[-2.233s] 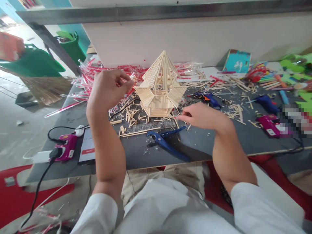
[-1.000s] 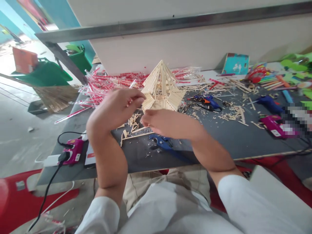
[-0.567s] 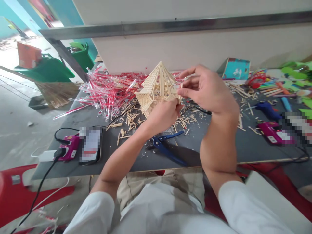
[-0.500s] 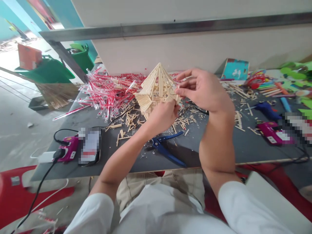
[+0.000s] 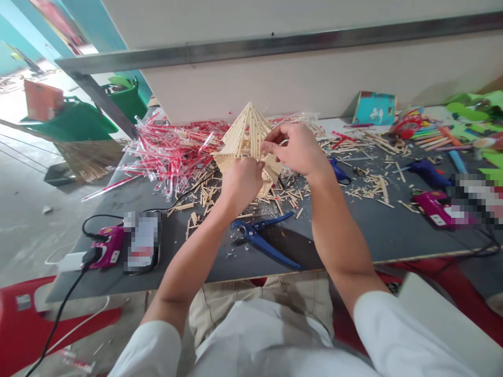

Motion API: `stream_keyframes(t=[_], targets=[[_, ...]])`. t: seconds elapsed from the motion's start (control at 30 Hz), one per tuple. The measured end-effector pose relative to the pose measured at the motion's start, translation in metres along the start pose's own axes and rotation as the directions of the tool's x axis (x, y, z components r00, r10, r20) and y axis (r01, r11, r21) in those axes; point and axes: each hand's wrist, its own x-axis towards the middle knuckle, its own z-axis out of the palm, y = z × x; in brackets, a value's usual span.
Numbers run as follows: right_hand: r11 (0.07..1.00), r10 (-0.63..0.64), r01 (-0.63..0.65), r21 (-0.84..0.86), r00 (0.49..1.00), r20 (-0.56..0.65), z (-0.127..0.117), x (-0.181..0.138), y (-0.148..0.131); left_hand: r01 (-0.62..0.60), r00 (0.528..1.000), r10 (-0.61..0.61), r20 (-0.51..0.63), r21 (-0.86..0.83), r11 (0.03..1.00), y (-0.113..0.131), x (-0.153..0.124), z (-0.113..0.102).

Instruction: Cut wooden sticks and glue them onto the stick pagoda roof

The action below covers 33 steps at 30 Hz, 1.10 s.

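A stick model (image 5: 251, 133) stands amid scraps (image 5: 209, 196) on a table (image 5: 401, 235), the left hand (image 5: 241, 180) curled in front, the right hand (image 5: 299, 149) half closed beside it; whether either grips anything is unclear.

White shirt (image 5: 255, 343), which I view from above through the head camera: the fabric is loosely creased, with grey shading across the front. I note a left sleeve (image 5: 151, 348) and a right sleeve (image 5: 389, 327), both white and short, each ending just above the elbow. Beyond the shirt front I make out beige trousers (image 5: 212, 303), seam lines visible on the cloth. On my remote feed the left hand (image 5: 241, 183) and right hand (image 5: 295, 149) appear bare, as do both forearms (image 5: 190, 259)
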Motion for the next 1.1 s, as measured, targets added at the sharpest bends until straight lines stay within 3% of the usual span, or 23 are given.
stream_keyframes(t=[0.5, 0.67, 1.1], targets=[[0.999, -0.043, 0.043, -0.007, 0.997, -0.059, 0.008, 0.003, 0.003, -0.007, 0.997, 0.012, -0.074, 0.071, 0.997, -0.007, 0.001, 0.009], [0.999, -0.034, 0.033, -0.018, 0.999, -0.033, 0.008, 0.003, 0.001, -0.002, 0.999, 0.007, -0.046, 0.105, 0.994, -0.003, 0.000, 0.008], [0.959, 0.031, -0.034, 0.282, 0.999, 0.017, 0.015, 0.008, 0.015, -0.014, 1.000, 0.018, -0.021, 0.179, 0.984, 0.000, -0.001, 0.005]])
